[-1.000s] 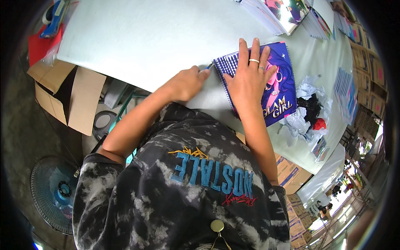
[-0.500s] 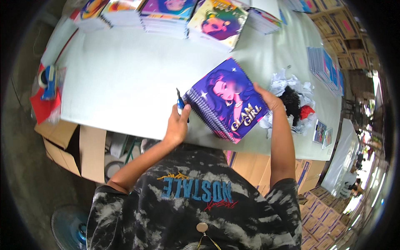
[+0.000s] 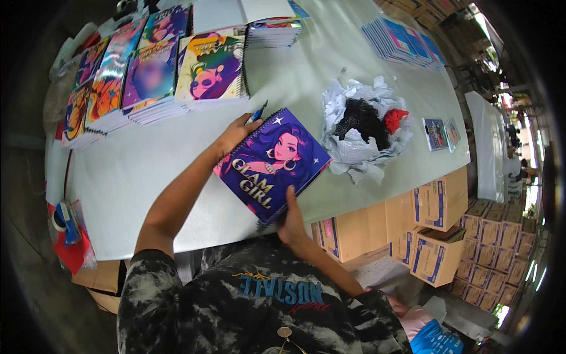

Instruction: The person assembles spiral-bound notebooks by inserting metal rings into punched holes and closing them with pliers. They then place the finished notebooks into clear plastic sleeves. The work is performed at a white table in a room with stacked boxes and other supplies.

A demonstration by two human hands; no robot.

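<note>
Purple-covered spiral notebook (image 3: 274, 156) has turned clockwise since half a second ago, and the right hand (image 3: 292, 224) has shifted from its upper right side to its lower right edge. That hand clamps the notebook with the thumb on the cover and the fingers hidden beneath. The left hand (image 3: 236, 133) grips a slim blue tool (image 3: 257, 113) with a dark tip and rests against the notebook's upper left edge; how far its fingers reach underneath cannot be told. The hands are apart, with the notebook between them, over the tabletop (image 3: 112, 200) toward its near edge. Whether it touches the surface is unclear. Coils show at its bottom corner.

Stacks of colourful spiral notebooks (image 3: 150, 76) stand toward the far left corner of the tabletop, with a pile bearing white sheets (image 3: 218, 15) behind them. Right of the purple notebook lies crumpled white paper (image 3: 356, 165), with a black bundle (image 3: 359, 124) and a red piece (image 3: 394, 121) on it. Blue booklets (image 3: 395, 41) lie stacked toward the far right corner, and two small flat packs (image 3: 436, 134) near the right edge. Beside the near left corner, a blue tape dispenser (image 3: 71, 224) sits against something red (image 3: 69, 253). Cardboard boxes (image 3: 354, 233) stand below the near edge.
</note>
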